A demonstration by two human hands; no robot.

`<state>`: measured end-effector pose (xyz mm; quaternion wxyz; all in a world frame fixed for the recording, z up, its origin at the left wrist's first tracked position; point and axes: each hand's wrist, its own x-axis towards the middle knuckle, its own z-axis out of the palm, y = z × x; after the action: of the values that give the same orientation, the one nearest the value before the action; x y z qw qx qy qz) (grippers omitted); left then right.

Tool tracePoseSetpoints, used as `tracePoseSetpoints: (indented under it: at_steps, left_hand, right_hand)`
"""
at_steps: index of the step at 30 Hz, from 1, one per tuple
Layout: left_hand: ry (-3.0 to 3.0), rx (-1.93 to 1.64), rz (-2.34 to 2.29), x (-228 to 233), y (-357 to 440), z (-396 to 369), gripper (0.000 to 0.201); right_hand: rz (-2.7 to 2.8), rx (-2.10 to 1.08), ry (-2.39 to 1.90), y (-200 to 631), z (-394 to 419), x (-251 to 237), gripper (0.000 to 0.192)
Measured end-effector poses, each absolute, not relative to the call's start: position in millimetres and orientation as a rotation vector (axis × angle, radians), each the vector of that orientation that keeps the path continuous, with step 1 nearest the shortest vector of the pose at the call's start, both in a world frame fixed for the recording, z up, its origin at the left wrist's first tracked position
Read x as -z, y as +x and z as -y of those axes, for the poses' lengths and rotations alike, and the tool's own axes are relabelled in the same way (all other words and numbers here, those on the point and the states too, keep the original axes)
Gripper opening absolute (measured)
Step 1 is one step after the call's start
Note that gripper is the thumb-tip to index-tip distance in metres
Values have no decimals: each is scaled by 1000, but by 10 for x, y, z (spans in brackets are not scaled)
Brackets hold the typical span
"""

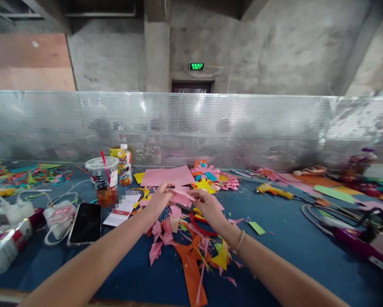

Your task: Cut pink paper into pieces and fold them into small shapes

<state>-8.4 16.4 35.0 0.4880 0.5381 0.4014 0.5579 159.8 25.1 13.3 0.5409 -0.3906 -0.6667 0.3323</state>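
Currently: left hand (161, 197) and right hand (207, 204) both pinched on small pink paper piece (182, 195), held between them just above blue table (306, 247). Below: pink and orange paper scraps (181, 243), red scissors (201, 226). Left of hands: phone (85, 222), plastic cup (102, 178).

Head camera; faces forward, slightly down; close over table (306, 256); single view

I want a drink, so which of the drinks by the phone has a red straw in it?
The clear plastic cup, lidded, nearest the phone; the bottle behind it is capped.
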Motion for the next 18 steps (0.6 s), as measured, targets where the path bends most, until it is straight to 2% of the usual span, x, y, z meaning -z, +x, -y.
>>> tracePoseSetpoints:
  at_steps: [6, 9, 13, 18]
  left_hand:
    - [1576, -1492, -1075, -196, -125, -318, 28]
    - [1380, -1518, -961, -109, -149, -292, 33]
    - [1010, -1444, -719, -102, -137, -208, 19]
    - [903, -1423, -636, -97, -84, -156, 38]
  right_hand:
    - [1647, -579, -977, 1567, -410, -183, 31]
    - [1640, -450, -844, 1545, -417, -114, 29]
    - [1738, -402, -789, 1526, -329, -36, 34]
    - [1780, -468, -776, 1544, -266, -10, 33]
